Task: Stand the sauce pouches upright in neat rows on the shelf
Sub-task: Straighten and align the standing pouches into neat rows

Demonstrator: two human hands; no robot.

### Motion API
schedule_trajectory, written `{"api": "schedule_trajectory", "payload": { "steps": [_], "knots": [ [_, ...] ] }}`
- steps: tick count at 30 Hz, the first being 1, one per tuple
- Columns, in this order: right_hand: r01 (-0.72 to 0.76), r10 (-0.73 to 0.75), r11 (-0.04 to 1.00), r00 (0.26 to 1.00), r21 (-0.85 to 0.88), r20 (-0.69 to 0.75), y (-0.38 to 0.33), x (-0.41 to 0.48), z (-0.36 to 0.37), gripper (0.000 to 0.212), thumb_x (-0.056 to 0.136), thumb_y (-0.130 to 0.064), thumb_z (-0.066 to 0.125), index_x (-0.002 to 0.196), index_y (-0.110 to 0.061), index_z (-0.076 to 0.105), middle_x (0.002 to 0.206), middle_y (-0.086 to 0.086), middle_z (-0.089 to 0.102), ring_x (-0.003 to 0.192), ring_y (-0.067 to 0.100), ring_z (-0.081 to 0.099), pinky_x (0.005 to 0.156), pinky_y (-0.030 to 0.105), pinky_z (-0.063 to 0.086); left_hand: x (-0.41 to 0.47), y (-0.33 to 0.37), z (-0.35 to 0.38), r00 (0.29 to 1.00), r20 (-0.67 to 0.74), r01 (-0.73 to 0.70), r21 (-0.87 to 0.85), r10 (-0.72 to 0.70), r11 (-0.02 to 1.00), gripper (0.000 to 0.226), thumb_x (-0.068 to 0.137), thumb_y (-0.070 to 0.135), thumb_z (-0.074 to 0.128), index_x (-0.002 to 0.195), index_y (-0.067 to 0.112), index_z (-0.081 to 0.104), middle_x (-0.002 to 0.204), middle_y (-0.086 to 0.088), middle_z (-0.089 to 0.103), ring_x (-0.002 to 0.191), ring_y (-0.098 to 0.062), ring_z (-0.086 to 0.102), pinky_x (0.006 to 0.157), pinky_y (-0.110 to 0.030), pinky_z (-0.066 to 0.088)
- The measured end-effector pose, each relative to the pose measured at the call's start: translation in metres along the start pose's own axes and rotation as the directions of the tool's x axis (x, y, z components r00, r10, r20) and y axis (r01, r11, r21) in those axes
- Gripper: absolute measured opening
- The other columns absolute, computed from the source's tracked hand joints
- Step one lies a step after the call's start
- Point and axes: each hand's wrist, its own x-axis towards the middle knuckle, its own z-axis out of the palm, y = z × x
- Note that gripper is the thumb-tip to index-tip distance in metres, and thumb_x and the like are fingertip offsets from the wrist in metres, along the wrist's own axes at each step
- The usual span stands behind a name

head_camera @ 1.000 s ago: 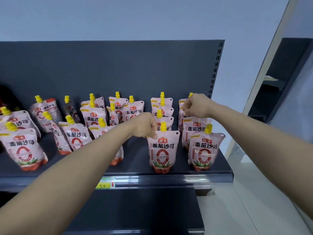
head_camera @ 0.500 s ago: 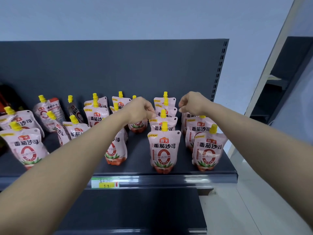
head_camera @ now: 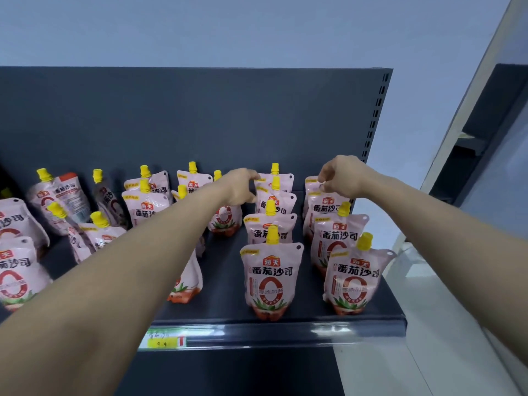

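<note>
Several pink sauce pouches with yellow caps stand on a dark shelf (head_camera: 223, 298). The middle row (head_camera: 270, 275) and the right row (head_camera: 354, 278) run front to back, upright. My right hand (head_camera: 340, 178) pinches the top of the rear pouch (head_camera: 313, 192) in the right row. My left hand (head_camera: 243, 185) hovers over a pouch (head_camera: 225, 221) farther back, its fingers and thumb curved apart beside the left edge of the middle row's rear pouches (head_camera: 281, 180). Whether it touches them I cannot tell. Pouches on the left (head_camera: 57, 195) lean unevenly.
The shelf's dark back panel (head_camera: 200, 115) rises behind the pouches. A price label (head_camera: 165, 341) sits on the front rail. Bare shelf floor shows between the rows. Another dark shelving unit (head_camera: 485, 138) stands to the right, past a pale floor (head_camera: 428, 352).
My left hand left the front middle pouch and moved back and up to the rear of the shelf. My right hand stayed at the back of the right row.
</note>
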Motion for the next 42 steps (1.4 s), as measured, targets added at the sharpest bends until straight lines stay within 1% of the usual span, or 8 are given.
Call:
{"api": "schedule_trajectory", "payload": {
  "steps": [5, 9, 19, 26, 32, 35, 38, 42],
  "knots": [
    [-0.07, 0.078, 0.993, 0.993, -0.097, 0.089, 0.036, 0.014, -0.001, 0.051, 0.087, -0.018, 0.066, 0.136, -0.01, 0.052, 0.138, 0.01, 0.055, 0.125, 0.029, 0.052, 0.101, 0.035, 0.043, 0.028, 0.002, 0.014, 0.999, 0.042, 0.021, -0.044, -0.019, 0.999, 0.06, 0.085, 0.007, 0.065, 0.14, 0.012, 0.043, 0.144, -0.008, 0.047, 0.13, -0.026, 0.046, 0.103, -0.03, 0.038],
    [-0.075, 0.079, 0.997, 0.988, -0.034, 0.135, 0.048, 0.026, 0.007, 0.06, 0.087, -0.017, 0.067, 0.142, -0.009, 0.043, 0.141, 0.011, 0.052, 0.126, 0.03, 0.052, 0.102, 0.035, 0.042, 0.046, 0.003, 0.021, 0.999, 0.011, 0.033, -0.076, -0.032, 0.997, 0.044, 0.081, 0.008, 0.07, 0.124, 0.008, 0.059, 0.125, -0.01, 0.062, 0.114, -0.026, 0.058, 0.1, -0.032, 0.046],
    [-0.07, 0.068, 0.998, 0.98, 0.002, 0.185, 0.059, 0.057, 0.025, 0.024, 0.088, -0.018, 0.066, 0.102, 0.002, 0.068, 0.104, 0.018, 0.071, 0.085, 0.026, 0.06, 0.073, 0.032, 0.045, 0.063, -0.004, 0.028, 0.991, -0.073, 0.108, -0.026, -0.11, 0.994, 0.014, 0.08, 0.01, 0.072, 0.093, 0.008, 0.074, 0.117, -0.004, 0.069, 0.109, -0.022, 0.063, 0.095, -0.034, 0.051],
    [-0.059, 0.051, 0.998, 0.977, 0.033, 0.205, 0.063, 0.059, 0.027, 0.023, 0.087, -0.018, 0.067, 0.101, 0.0, 0.069, 0.103, 0.015, 0.072, 0.094, 0.029, 0.066, 0.072, 0.03, 0.046, 0.066, -0.003, 0.024, 0.994, -0.024, 0.107, -0.004, -0.107, 0.994, 0.009, 0.079, 0.012, 0.074, 0.085, 0.006, 0.075, 0.116, -0.002, 0.069, 0.111, -0.021, 0.062, 0.095, -0.034, 0.049],
    [-0.05, 0.048, 0.999, 0.977, 0.004, 0.209, 0.062, 0.056, 0.018, 0.032, 0.084, -0.023, 0.071, 0.103, 0.002, 0.069, 0.105, 0.018, 0.071, 0.097, 0.031, 0.065, 0.083, 0.037, 0.052, 0.064, 0.0, 0.025, 0.992, -0.024, 0.122, 0.014, -0.121, 0.992, 0.013, 0.078, 0.015, 0.074, 0.088, 0.007, 0.075, 0.117, -0.001, 0.069, 0.111, -0.021, 0.062, 0.096, -0.035, 0.049],
    [-0.049, 0.041, 0.997, 0.988, 0.052, 0.149, 0.055, 0.055, 0.007, 0.037, 0.082, -0.028, 0.073, 0.103, 0.002, 0.068, 0.105, 0.018, 0.07, 0.087, 0.026, 0.064, 0.085, 0.04, 0.053, 0.061, -0.001, 0.025, 0.991, -0.032, 0.127, 0.003, -0.127, 0.992, 0.016, 0.079, 0.017, 0.074, 0.092, 0.008, 0.074, 0.117, -0.003, 0.069, 0.112, -0.021, 0.062, 0.097, -0.037, 0.049],
    [0.026, -0.033, 0.995, 0.997, 0.099, 0.071, 0.039, 0.056, -0.002, 0.03, 0.086, -0.026, 0.07, 0.105, -0.004, 0.068, 0.109, 0.01, 0.069, 0.097, 0.026, 0.064, 0.084, 0.035, 0.05, 0.054, -0.001, 0.017, 0.993, -0.024, 0.11, -0.048, -0.111, 0.993, 0.019, 0.08, 0.016, 0.072, 0.098, 0.009, 0.074, 0.114, -0.002, 0.07, 0.109, -0.019, 0.062, 0.098, -0.034, 0.048],
    [0.179, -0.187, 0.98, 0.978, 0.091, 0.091, 0.003, 0.063, -0.004, 0.03, 0.087, -0.022, 0.068, 0.113, -0.008, 0.065, 0.114, 0.009, 0.067, 0.096, 0.022, 0.06, 0.086, 0.032, 0.049, 0.033, -0.005, -0.018, 0.987, -0.128, 0.095, -0.055, -0.101, 0.994, 0.02, 0.081, 0.014, 0.071, 0.1, 0.01, 0.072, 0.096, -0.003, 0.068, 0.088, -0.017, 0.06, 0.081, -0.024, 0.046]
  ]
}}
